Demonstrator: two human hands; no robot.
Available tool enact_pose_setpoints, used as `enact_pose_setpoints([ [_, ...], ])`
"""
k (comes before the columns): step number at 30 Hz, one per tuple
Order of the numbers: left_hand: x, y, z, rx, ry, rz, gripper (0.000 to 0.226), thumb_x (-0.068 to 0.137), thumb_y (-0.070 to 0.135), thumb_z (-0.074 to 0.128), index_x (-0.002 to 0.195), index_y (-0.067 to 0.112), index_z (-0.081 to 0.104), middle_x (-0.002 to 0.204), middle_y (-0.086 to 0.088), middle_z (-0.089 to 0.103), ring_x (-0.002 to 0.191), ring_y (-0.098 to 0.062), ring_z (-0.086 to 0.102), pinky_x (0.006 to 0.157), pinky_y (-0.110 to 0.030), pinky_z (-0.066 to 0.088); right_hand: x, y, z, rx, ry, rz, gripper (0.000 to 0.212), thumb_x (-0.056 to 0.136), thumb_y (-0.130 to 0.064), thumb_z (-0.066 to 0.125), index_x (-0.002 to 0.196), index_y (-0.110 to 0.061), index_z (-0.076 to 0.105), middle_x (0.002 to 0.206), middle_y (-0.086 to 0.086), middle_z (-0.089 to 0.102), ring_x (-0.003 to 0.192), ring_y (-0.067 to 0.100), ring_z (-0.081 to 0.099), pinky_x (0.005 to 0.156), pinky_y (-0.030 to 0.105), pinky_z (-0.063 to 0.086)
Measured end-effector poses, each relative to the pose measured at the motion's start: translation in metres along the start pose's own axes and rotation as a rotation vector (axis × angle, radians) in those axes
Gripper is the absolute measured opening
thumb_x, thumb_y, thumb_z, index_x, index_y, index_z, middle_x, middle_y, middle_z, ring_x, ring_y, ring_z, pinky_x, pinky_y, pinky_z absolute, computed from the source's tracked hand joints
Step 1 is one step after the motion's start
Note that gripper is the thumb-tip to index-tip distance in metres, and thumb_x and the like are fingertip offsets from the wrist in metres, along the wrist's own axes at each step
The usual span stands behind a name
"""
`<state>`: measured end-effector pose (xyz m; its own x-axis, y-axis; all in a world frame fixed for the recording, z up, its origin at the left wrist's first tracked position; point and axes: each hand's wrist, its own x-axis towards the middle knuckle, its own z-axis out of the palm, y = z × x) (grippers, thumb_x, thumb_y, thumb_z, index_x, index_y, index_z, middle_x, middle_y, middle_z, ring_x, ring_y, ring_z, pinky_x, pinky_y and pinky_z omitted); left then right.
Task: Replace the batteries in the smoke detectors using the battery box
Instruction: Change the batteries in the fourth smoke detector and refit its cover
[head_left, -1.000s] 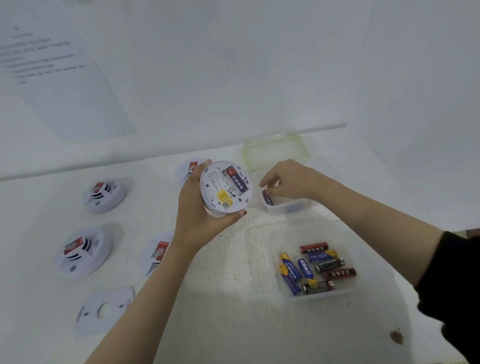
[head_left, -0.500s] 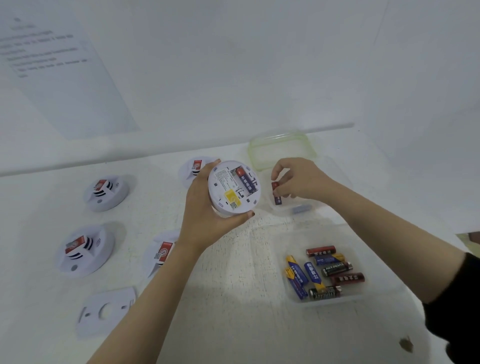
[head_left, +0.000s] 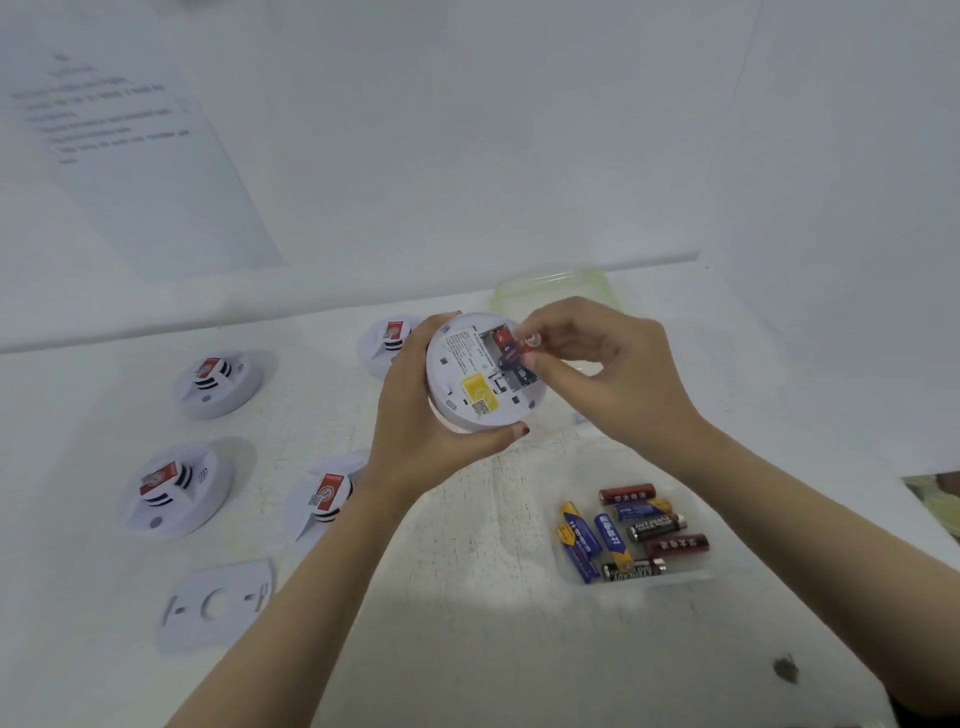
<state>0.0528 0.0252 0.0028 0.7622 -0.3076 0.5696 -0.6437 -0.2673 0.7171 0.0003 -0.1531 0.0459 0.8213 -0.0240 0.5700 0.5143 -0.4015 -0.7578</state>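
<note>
My left hand (head_left: 415, 415) grips a round white smoke detector (head_left: 475, 382) above the table, its back with a yellow sticker and open battery bay facing me. My right hand (head_left: 602, 374) pinches a red and blue battery (head_left: 517, 351) and holds it at the bay, one end tilted up. A clear battery box (head_left: 691, 574) with several loose batteries (head_left: 631, 532) lies at the front right. A second clear box behind my right hand is mostly hidden.
Four other smoke detectors lie on the white table: far left (head_left: 215, 382), front left (head_left: 174, 491), centre (head_left: 324, 499) and one (head_left: 387, 338) behind my left hand. A white mounting plate (head_left: 215, 605) lies near the front. A greenish lid (head_left: 558, 288) sits by the back wall.
My right hand lifted a battery out of the far box and carried it left to the detector's battery bay. My left hand kept holding the detector.
</note>
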Motion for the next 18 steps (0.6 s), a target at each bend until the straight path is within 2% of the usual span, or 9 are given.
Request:
enact_pose_setpoints([
  [2, -0.003, 0.005, 0.000, -0.038, 0.015, 0.017, 0.083, 0.054, 0.034, 0.085, 0.122, 0.041, 0.039, 0.118, 0.034, 0.051, 0.112, 0.005, 0.054, 0.088, -0.009, 0.043, -0.004, 0.001, 0.000, -0.067, -0.021, -0.064, 0.018, 0.079, 0.004, 0.068, 0.092, -0.008, 0.068, 0.088, -0.004, 0.070, 0.085, 0.005, 0.067, 0.080, 0.021, 0.055],
  [5, -0.009, 0.007, -0.002, -0.083, 0.034, 0.028, 0.083, 0.056, 0.031, 0.084, 0.124, 0.036, 0.038, 0.119, 0.032, 0.052, 0.114, 0.003, 0.054, 0.088, -0.011, 0.046, -0.011, 0.005, -0.001, -0.188, -0.061, -0.170, 0.014, 0.079, -0.002, 0.070, 0.091, -0.010, 0.069, 0.089, -0.001, 0.072, 0.087, 0.009, 0.067, 0.080, 0.028, 0.055],
  [9, -0.017, 0.008, -0.007, -0.091, 0.054, 0.024, 0.085, 0.056, 0.031, 0.085, 0.126, 0.033, 0.037, 0.123, 0.024, 0.050, 0.117, -0.005, 0.053, 0.093, -0.022, 0.048, -0.022, 0.007, 0.003, -0.292, -0.109, -0.294, 0.018, 0.084, -0.018, 0.067, 0.101, -0.012, 0.072, 0.099, -0.002, 0.073, 0.098, 0.006, 0.064, 0.083, 0.024, 0.052],
  [11, -0.022, 0.008, -0.009, -0.085, 0.044, 0.036, 0.087, 0.056, 0.030, 0.086, 0.128, 0.033, 0.037, 0.126, 0.019, 0.049, 0.120, -0.009, 0.052, 0.097, -0.027, 0.048, -0.025, 0.008, 0.006, -0.275, -0.119, -0.309, 0.019, 0.085, -0.020, 0.063, 0.100, -0.013, 0.073, 0.103, -0.003, 0.072, 0.102, 0.005, 0.062, 0.087, 0.025, 0.051],
  [13, -0.027, 0.010, -0.011, -0.076, 0.033, 0.040, 0.088, 0.056, 0.029, 0.087, 0.128, 0.037, 0.037, 0.127, 0.025, 0.047, 0.121, -0.006, 0.051, 0.096, -0.023, 0.047, -0.027, 0.007, 0.010, -0.225, -0.091, -0.259, 0.016, 0.084, -0.020, 0.065, 0.097, -0.017, 0.074, 0.112, -0.003, 0.068, 0.106, 0.007, 0.060, 0.090, 0.029, 0.050],
  [15, -0.033, 0.014, -0.013, -0.073, 0.034, 0.031, 0.092, 0.054, 0.023, 0.091, 0.127, 0.035, 0.036, 0.127, 0.030, 0.047, 0.120, -0.002, 0.051, 0.094, -0.017, 0.046, -0.029, 0.004, 0.014, -0.142, -0.077, -0.121, 0.017, 0.082, -0.025, 0.066, 0.098, -0.026, 0.073, 0.126, -0.008, 0.057, 0.115, 0.008, 0.054, 0.095, 0.027, 0.046],
  [17, -0.037, 0.017, -0.017, -0.097, 0.040, 0.033, 0.095, 0.053, 0.016, 0.093, 0.129, 0.027, 0.037, 0.128, 0.029, 0.048, 0.121, -0.005, 0.052, 0.095, -0.022, 0.048, -0.028, -0.004, 0.017, 0.033, -0.165, 0.068, 0.033, 0.081, -0.031, 0.067, 0.113, -0.036, 0.065, 0.134, -0.013, 0.050, 0.123, 0.005, 0.048, 0.100, 0.025, 0.044],
  [18, -0.039, 0.018, -0.020, -0.113, 0.039, 0.041, 0.095, 0.053, 0.016, 0.092, 0.130, 0.023, 0.036, 0.130, 0.027, 0.048, 0.123, -0.009, 0.052, 0.095, -0.028, 0.049, -0.027, -0.008, 0.019, 0.164, -0.244, 0.164, 0.043, 0.083, -0.031, 0.067, 0.124, -0.038, 0.057, 0.134, -0.013, 0.050, 0.125, 0.006, 0.047, 0.100, 0.028, 0.045],
])
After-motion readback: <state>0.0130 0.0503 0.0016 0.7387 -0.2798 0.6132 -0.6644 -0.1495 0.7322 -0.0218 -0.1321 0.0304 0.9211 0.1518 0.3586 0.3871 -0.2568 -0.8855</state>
